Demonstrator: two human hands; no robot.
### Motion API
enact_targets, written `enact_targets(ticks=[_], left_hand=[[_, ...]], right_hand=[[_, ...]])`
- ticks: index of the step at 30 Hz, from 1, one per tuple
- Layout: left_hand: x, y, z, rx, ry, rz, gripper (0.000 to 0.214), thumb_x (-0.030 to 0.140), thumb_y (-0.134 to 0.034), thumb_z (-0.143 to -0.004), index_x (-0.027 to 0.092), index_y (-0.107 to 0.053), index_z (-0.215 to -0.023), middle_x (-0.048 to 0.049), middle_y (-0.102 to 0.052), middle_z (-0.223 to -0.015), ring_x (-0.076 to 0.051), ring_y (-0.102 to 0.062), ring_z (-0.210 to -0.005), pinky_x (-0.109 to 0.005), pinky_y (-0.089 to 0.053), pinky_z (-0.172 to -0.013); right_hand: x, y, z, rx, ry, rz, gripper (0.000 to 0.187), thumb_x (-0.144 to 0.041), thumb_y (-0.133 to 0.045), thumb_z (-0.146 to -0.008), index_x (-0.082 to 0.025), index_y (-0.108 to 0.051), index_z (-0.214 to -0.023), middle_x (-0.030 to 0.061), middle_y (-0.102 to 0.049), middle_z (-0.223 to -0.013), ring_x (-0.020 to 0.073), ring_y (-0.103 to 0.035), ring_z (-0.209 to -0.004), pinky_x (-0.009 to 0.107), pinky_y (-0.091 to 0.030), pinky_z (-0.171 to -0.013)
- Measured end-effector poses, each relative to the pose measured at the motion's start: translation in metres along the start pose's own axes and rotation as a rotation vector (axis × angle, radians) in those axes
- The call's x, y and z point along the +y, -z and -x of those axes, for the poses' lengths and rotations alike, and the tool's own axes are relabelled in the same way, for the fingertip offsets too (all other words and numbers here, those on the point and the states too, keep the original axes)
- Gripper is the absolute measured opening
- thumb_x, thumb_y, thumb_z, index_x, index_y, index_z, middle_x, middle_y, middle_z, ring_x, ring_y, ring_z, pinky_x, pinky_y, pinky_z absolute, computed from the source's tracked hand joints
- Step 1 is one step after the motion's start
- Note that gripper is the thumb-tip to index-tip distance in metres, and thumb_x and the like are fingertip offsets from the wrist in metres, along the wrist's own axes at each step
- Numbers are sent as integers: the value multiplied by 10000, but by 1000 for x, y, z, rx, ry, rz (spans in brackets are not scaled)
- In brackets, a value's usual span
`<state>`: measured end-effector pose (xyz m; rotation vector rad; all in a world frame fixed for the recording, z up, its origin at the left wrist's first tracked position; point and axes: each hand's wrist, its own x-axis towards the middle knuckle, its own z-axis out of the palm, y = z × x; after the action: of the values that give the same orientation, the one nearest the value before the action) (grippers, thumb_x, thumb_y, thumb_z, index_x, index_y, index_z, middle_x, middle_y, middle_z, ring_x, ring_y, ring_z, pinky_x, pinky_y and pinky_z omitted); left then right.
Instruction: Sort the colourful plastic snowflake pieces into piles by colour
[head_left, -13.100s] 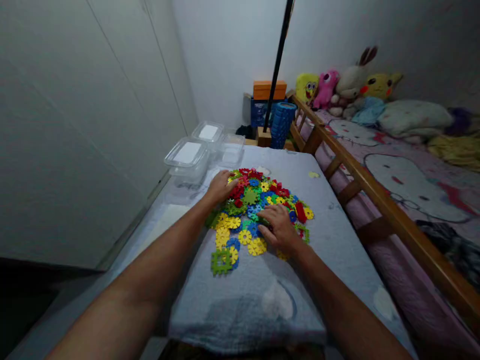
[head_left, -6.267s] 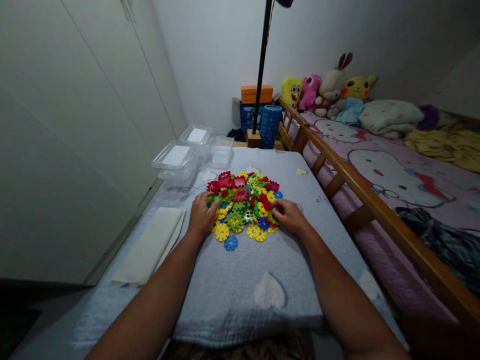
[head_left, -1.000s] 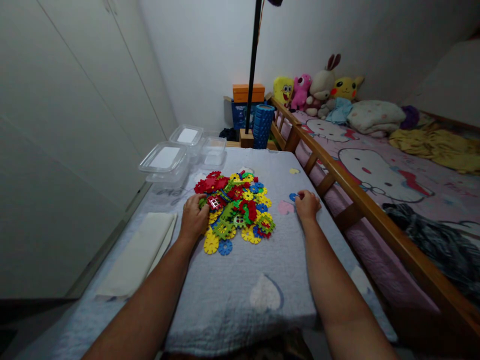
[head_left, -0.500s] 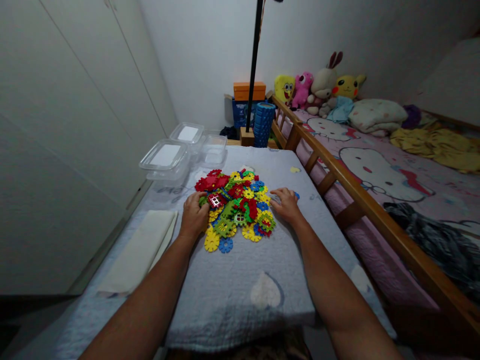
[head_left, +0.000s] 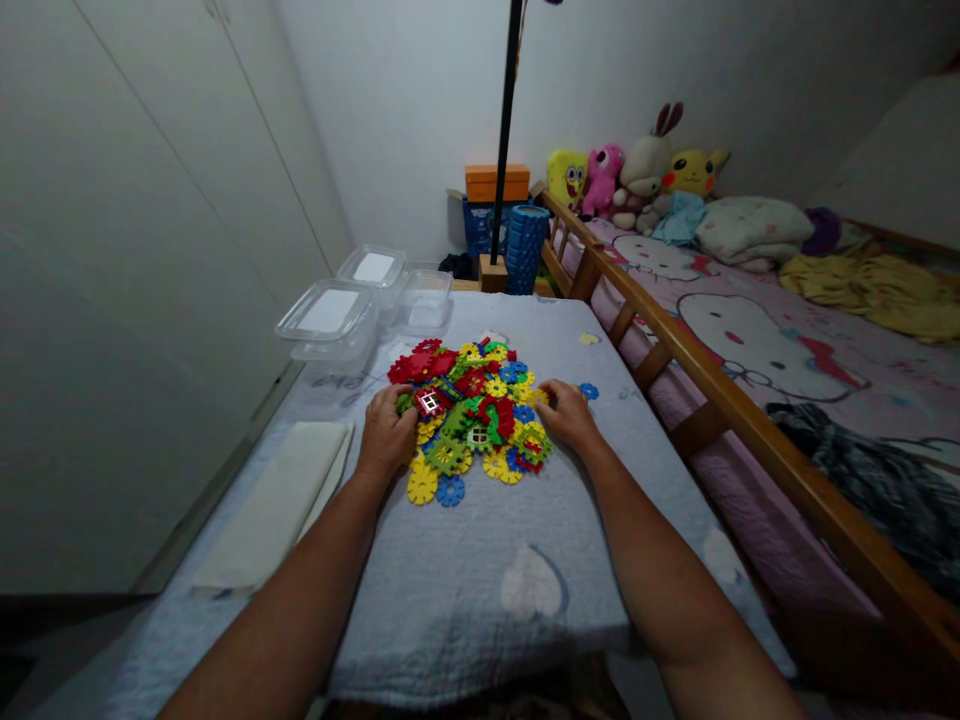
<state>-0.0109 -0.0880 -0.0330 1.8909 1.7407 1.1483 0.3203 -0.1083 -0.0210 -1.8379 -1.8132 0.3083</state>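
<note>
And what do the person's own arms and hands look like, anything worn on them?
The left hand and right hand are both without gloves. The left forearm and right forearm are bare, no sleeve in view, with no watch, bracelet, cable or clear marking. Rings on the fingers are too small to rule out.

Pile [head_left: 472,410]: on surface [head_left: 465,570], between left hand [head_left: 388,437] and right hand [head_left: 568,413]
Disc [head_left: 589,391]: apart, right of pile
Tubs [head_left: 330,325]: behind pile, to the left
Sheet [head_left: 274,505]: before tubs, left of pile
Bed [head_left: 735,315]: right of surface

Dim lt, wht wall [head_left: 405,110] at bk, wd-railed bed [head_left: 742,282] at R.
</note>
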Motion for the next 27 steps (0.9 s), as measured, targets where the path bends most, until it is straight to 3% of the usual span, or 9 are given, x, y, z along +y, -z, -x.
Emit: enact_targets(ticks=[5,9,12,17,20,24,27], left_hand=[[1,1,0,0,-8,13,369,298,-506,-795,202,-659,-1117,-119,-669,-1197,-303,-595,-1194,-486,-441,-1115],[2,2,0,-17,1,7,374,305,-512,-797,202,-658,-1125,-113,-668,-1197,-297,-594,-1205,-476,-437,-1122],[1,1,0,-15,1,-6,381,310,-511,-794,197,-657,-1127,-119,-666,-1193,-301,-594,-1202,-474,-440,-1114],[0,1,-1,-21,-13,-15,371,313,-508,-799,197,-652,-1121,-122,-662,-1200,-299,-587,-1210,-472,-432,-1119],[0,1,-1,-20,-19,-17,362,294,-511,-796,208,-650,-1120,-112,-663,-1190,-293,-586,-1202,-468,-436,-1114],[1,2,-1,-16,-20,-19,353,296,-512,-800,200,-651,-1110,-117,-661,-1186,-294,-588,-1190,-466,-443,-1104],[1,3,-1,-25,-26,-21,348,303,-516,-800,195,-650,-1103,-121,-659,-1177,-297,-587,-1190,-469,-445,-1102]], right_hand=[[9,20,-5,-30,-102,-231,236,-247,-534,-815,-189,-719,-949,23,-686,-787,173,-586,-717,284,-418,-690],[24,54,3,-217,-187,-300,252,-259,-572,-770,-175,-711,-963,-2,-657,-681,145,-550,-587,255,-378,-572],[38,77,19,-294,-156,-248,214,-277,-623,-733,-180,-700,-908,-12,-647,-675,139,-539,-592,242,-353,-544],[53,89,48,-341,-102,-192,141,-279,-596,-758,-195,-680,-833,5,-680,-736,162,-587,-670,257,-408,-595],[56,84,59,-285,-87,-107,130,-248,-588,-770,-207,-689,-841,12,-692,-765,177,-605,-714,273,-442,-649],[60,76,65,-159,-59,54,144,-211,-599,-755,-225,-723,-828,46,-710,-914,216,-618,-909,332,-469,-841],[63,74,67,-151,-66,87,182,-216,-608,-758,-231,-737,-887,60,-699,-1006,243,-601,-1014,385,-451,-940]])
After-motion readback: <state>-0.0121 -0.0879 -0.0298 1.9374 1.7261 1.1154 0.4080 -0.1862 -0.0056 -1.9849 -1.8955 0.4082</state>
